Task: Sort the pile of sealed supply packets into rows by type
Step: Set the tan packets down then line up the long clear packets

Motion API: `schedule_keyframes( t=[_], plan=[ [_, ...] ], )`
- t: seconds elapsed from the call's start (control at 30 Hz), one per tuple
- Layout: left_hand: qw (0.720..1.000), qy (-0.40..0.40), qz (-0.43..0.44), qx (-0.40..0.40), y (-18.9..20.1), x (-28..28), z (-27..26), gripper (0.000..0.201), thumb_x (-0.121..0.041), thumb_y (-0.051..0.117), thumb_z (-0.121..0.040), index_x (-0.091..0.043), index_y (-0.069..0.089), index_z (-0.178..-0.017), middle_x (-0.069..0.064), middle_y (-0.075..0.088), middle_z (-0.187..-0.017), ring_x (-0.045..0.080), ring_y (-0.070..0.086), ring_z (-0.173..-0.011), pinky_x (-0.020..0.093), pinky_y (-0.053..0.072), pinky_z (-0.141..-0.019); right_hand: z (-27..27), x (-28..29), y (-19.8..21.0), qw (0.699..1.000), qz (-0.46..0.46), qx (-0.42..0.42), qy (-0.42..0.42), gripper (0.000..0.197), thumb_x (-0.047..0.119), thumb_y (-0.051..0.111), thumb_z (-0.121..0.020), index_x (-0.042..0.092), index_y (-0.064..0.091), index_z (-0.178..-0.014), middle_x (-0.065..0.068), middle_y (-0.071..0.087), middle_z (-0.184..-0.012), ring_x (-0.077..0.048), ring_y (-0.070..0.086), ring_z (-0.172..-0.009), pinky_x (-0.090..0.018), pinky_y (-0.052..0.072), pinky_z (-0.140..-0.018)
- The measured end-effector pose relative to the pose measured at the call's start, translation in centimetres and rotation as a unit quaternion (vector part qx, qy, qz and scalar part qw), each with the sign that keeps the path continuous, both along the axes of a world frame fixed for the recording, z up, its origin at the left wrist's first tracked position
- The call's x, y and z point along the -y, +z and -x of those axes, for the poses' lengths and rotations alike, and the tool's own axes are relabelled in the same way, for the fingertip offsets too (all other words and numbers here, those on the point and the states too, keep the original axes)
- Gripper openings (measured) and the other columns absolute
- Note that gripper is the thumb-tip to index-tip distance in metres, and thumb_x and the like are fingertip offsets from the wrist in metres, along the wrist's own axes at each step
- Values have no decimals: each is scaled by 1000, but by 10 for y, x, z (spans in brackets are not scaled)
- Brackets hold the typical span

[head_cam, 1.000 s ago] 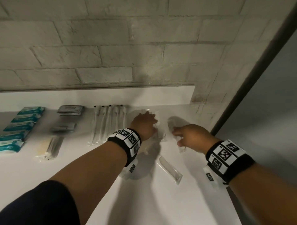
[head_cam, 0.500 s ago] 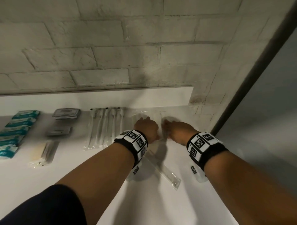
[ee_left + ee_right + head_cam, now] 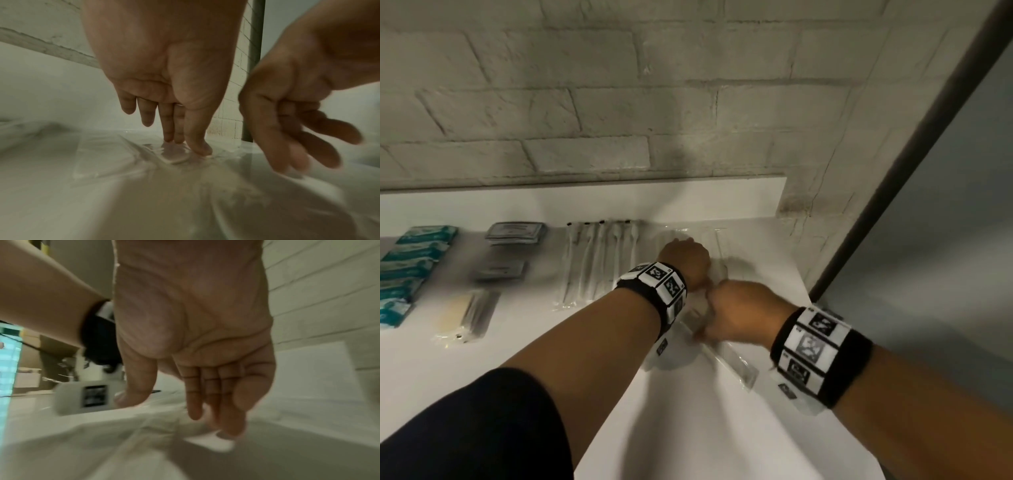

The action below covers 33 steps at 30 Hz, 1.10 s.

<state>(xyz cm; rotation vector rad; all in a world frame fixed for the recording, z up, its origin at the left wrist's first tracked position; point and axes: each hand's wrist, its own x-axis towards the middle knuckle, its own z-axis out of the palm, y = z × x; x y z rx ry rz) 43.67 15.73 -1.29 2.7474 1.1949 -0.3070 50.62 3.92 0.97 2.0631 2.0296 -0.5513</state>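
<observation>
My left hand (image 3: 683, 260) lies at the back right of the white shelf, straight fingers pressing flat on a clear plastic packet (image 3: 174, 158). More clear packets (image 3: 717, 240) lie just beyond it against the back ledge. My right hand (image 3: 736, 310) sits close behind the left wrist. Its fingers (image 3: 226, 426) point down and touch a long clear packet (image 3: 736, 365) that lies slanted on the shelf; the thumb stands apart from them and nothing is pinched. The view is blurred there.
Sorted rows run left along the shelf (image 3: 482, 359): teal packets (image 3: 410, 263), grey flat packets (image 3: 515, 233), a beige packet with sticks (image 3: 465, 315), swab packets (image 3: 599, 260). A brick wall (image 3: 619, 102) rises behind; the shelf ends at a dark door frame (image 3: 893, 171) on the right.
My right hand set its clear packet down beside the left hand at the back, then drew back toward me onto the long slanted packet. The left hand has stayed on the clear packets.
</observation>
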Motion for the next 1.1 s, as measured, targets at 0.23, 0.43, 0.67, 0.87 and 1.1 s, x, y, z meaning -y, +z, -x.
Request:
schedule_keyframes(
  t=[0.23, 0.43, 0.67, 0.87, 1.1],
  plan=[
    [998, 33, 39, 37, -1, -1, 2, 50, -43, 68, -82, -19, 63, -125, 3, 55, -137, 22, 49, -127, 33, 35, -109, -3, 3, -11, 994, -7, 63, 94, 33, 16, 52, -91, 9, 51, -123, -11, 58, -120, -30, 60, -102, -35, 46, -76],
    [997, 43, 37, 49, 0, 2, 2, 56, -44, 70, -80, -24, 59, -131, 0, 52, -140, 20, 48, -128, 31, 36, -108, -39, 17, -3, 994, -28, 58, 91, 28, 8, 44, -93, 15, 59, -115, -9, 50, -119, -31, 58, -99, -33, 44, -73],
    [997, 50, 37, 39, -1, -1, 1, 55, -44, 73, -77, -23, 61, -126, 0, 54, -136, 22, 51, -124, 33, 37, -107, -46, 16, -9, 988, 55, 100, -109, 37, 39, 65, -86, 10, 62, -108, -5, 63, -110, -24, 62, -101, -28, 43, -71],
    [999, 27, 27, 26, 1, -7, -3, 63, -54, 73, -72, -26, 58, -126, 2, 48, -137, 21, 45, -127, 36, 36, -107, -68, -2, -22, 985, 45, 72, -150, 50, 37, 72, -80, 8, 58, -119, -9, 64, -116, -26, 62, -106, -30, 48, -83],
    [1000, -19, 16, 9, -7, -2, -29, 62, -57, 59, -82, -27, 53, -135, -1, 44, -148, 23, 28, -141, 41, 22, -115, -102, -27, -13, 995, 31, 49, -87, 70, 24, 69, -84, 10, 36, -145, -13, 58, -130, -31, 57, -117, -35, 46, -94]
  ],
)
